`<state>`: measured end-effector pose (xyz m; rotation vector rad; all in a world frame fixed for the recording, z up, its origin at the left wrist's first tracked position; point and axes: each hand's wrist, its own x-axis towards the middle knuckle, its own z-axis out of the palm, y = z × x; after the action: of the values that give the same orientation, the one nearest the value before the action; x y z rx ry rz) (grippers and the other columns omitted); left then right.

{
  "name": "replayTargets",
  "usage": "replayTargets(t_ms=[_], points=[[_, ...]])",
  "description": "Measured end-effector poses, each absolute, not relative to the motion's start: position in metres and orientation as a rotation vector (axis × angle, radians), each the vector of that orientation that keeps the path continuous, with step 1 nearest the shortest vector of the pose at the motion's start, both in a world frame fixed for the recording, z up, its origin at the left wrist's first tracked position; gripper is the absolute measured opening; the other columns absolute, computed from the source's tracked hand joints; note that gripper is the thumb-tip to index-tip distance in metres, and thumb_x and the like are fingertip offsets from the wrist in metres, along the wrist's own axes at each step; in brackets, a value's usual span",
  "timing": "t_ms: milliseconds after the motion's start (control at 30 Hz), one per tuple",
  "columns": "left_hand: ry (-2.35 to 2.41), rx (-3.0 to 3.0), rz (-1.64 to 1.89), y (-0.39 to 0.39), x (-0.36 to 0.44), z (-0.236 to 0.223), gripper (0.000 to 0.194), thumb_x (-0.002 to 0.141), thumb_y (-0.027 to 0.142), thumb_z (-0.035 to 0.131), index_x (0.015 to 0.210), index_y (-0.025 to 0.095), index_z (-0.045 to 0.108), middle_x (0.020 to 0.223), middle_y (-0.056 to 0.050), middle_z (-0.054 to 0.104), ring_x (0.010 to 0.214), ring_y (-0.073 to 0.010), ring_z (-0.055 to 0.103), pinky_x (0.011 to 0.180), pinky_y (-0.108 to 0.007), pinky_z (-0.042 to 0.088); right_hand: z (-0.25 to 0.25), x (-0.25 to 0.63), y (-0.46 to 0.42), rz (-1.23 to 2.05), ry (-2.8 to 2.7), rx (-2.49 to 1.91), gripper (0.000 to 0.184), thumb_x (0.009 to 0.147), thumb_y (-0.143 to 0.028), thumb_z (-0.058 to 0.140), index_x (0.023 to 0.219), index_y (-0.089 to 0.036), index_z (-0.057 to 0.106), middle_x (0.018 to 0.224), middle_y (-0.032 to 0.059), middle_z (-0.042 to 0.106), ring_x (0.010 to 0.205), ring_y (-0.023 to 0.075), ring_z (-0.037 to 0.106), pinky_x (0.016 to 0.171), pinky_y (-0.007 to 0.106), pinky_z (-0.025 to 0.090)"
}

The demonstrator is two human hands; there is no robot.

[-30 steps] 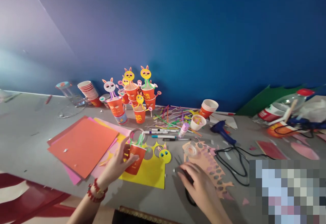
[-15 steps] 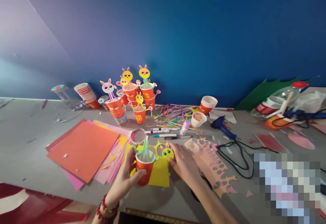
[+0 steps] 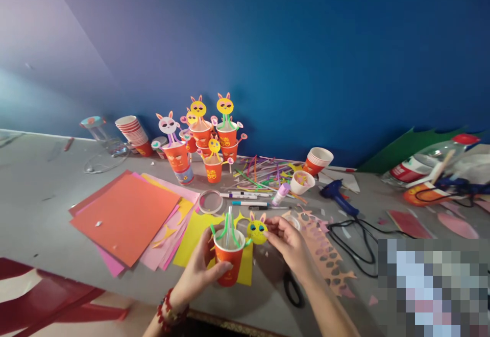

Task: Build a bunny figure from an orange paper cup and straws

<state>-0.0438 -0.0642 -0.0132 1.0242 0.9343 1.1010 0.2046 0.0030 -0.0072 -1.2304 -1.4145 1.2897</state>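
Observation:
My left hand (image 3: 204, 265) is wrapped round a red paper cup (image 3: 228, 268), thumb across its front. Green straws (image 3: 220, 234) and a clear one stick up out of the cup, and one green end pokes over the right rim. Between the thumb and fingers of my right hand (image 3: 287, 240) is a yellow paper rabbit face (image 3: 257, 231) with pink ears and blue eyes. The face is held just right of the cup's rim; whether it touches the straw I cannot tell. Yellow paper (image 3: 191, 235) lies behind and under the cup.
Finished rabbit cups (image 3: 213, 170) stand at the back beside loose straws (image 3: 260, 171). Markers (image 3: 248, 203) and a glue stick (image 3: 281, 194) lie in front. Coloured sheets (image 3: 126, 214) are on the left. A glue gun (image 3: 340, 198) with its cord and black scissors handles (image 3: 293, 291) lie right.
My right hand has lifted the rabbit face from near the table, its fingers now pinching the face's edge. The cup in my left hand has shifted slightly right.

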Motion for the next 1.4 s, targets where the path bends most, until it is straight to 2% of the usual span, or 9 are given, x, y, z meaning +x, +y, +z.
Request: replayTargets(t_ms=[100, 233, 433, 567, 700, 867, 1067, 1233, 1400], points=[[0.917, 1.031, 1.107, -0.065, -0.044, -0.018, 0.068, 0.082, 0.034, 0.08, 0.14, 0.027, 0.046, 0.139, -0.014, 0.059, 0.124, -0.0334, 0.059, 0.103, -0.039, 0.047, 0.0, 0.203, 0.001, 1.388, -1.28, -1.2, 0.027, 0.08, -0.043, 0.075, 0.091, -0.02, 0.067, 0.085, 0.0039, 0.072, 0.076, 0.0187, 0.067, 0.067, 0.026, 0.055], [0.883, 1.049, 1.076, -0.066, -0.042, -0.018, 0.069, 0.084, 0.035, 0.077, 0.143, 0.027, 0.043, 0.14, -0.013, 0.058, 0.125, -0.0333, 0.059, 0.107, -0.041, 0.045, 0.008, 0.201, -0.002, 1.302, -1.277, -1.178, 0.027, 0.08, -0.044, 0.077, 0.086, -0.019, 0.068, 0.08, 0.0028, 0.069, 0.07, 0.0174, 0.065, 0.064, 0.025, 0.053], [0.931, 1.012, 1.111, -0.065, -0.045, -0.01, 0.079, 0.086, 0.042, 0.074, 0.152, 0.029, 0.032, 0.157, -0.013, 0.043, 0.143, -0.0377, 0.042, 0.112, -0.044, 0.043, 0.014, 0.205, -0.013, 0.75, -1.612, -0.957, 0.008, 0.094, -0.022, 0.061, 0.089, -0.023, 0.067, 0.091, 0.0058, 0.07, 0.09, 0.0218, 0.068, 0.081, 0.033, 0.054], [1.013, 1.045, 1.166, -0.058, -0.057, -0.007, 0.084, 0.089, 0.041, 0.071, 0.157, 0.033, 0.022, 0.16, -0.012, 0.039, 0.145, -0.0374, 0.039, 0.114, -0.047, 0.043, 0.015, 0.212, -0.021, 0.469, -1.774, -0.894, 0.021, 0.091, -0.007, 0.06, 0.096, -0.026, 0.067, 0.099, 0.0059, 0.071, 0.092, 0.0209, 0.069, 0.084, 0.035, 0.054], [1.071, 1.144, 1.168, -0.055, -0.062, -0.002, 0.08, 0.089, 0.038, 0.071, 0.155, 0.033, 0.026, 0.161, -0.01, 0.037, 0.148, -0.0363, 0.035, 0.116, -0.046, 0.041, 0.015, 0.214, -0.024, 0.399, -1.825, -0.87, 0.027, 0.091, -0.003, 0.057, 0.099, -0.026, 0.067, 0.102, 0.0065, 0.07, 0.092, 0.0206, 0.069, 0.085, 0.036, 0.055], [1.012, 1.168, 1.084, -0.057, -0.052, 0.002, 0.081, 0.09, 0.036, 0.07, 0.156, 0.032, 0.023, 0.158, -0.012, 0.041, 0.143, -0.0355, 0.043, 0.115, -0.044, 0.042, 0.011, 0.216, -0.025, 0.39, -1.827, -0.895, 0.024, 0.092, -0.006, 0.056, 0.1, -0.026, 0.066, 0.101, 0.0081, 0.071, 0.092, 0.0219, 0.07, 0.081, 0.037, 0.058], [1.004, 1.145, 1.08, -0.06, -0.047, -0.002, 0.083, 0.089, 0.037, 0.072, 0.156, 0.03, 0.024, 0.16, -0.013, 0.038, 0.143, -0.037, 0.043, 0.115, -0.045, 0.041, 0.003, 0.219, -0.03, 0.413, -1.776, -0.954, 0.017, 0.094, -0.01, 0.058, 0.098, -0.025, 0.065, 0.097, 0.0092, 0.072, 0.09, 0.0232, 0.071, 0.078, 0.036, 0.059], [1.024, 1.13, 1.098, -0.06, -0.047, -0.001, 0.082, 0.088, 0.038, 0.073, 0.155, 0.029, 0.027, 0.16, -0.014, 0.039, 0.141, -0.0377, 0.045, 0.115, -0.046, 0.041, -0.006, 0.218, -0.031, 0.573, -1.653, -1.126, 0.006, 0.096, -0.022, 0.06, 0.098, -0.023, 0.065, 0.093, 0.0081, 0.073, 0.085, 0.0225, 0.072, 0.078, 0.033, 0.06], [1.008, 1.166, 1.072, -0.06, -0.049, -0.004, 0.084, 0.089, 0.038, 0.071, 0.157, 0.03, 0.023, 0.162, -0.013, 0.036, 0.146, -0.0374, 0.039, 0.115, -0.045, 0.041, -0.014, 0.215, -0.03, 0.876, -1.548, -1.279, 0.023, 0.095, -0.04, 0.06, 0.108, -0.021, 0.061, 0.089, 0.0074, 0.075, 0.077, 0.0217, 0.074, 0.067, 0.028, 0.06]])
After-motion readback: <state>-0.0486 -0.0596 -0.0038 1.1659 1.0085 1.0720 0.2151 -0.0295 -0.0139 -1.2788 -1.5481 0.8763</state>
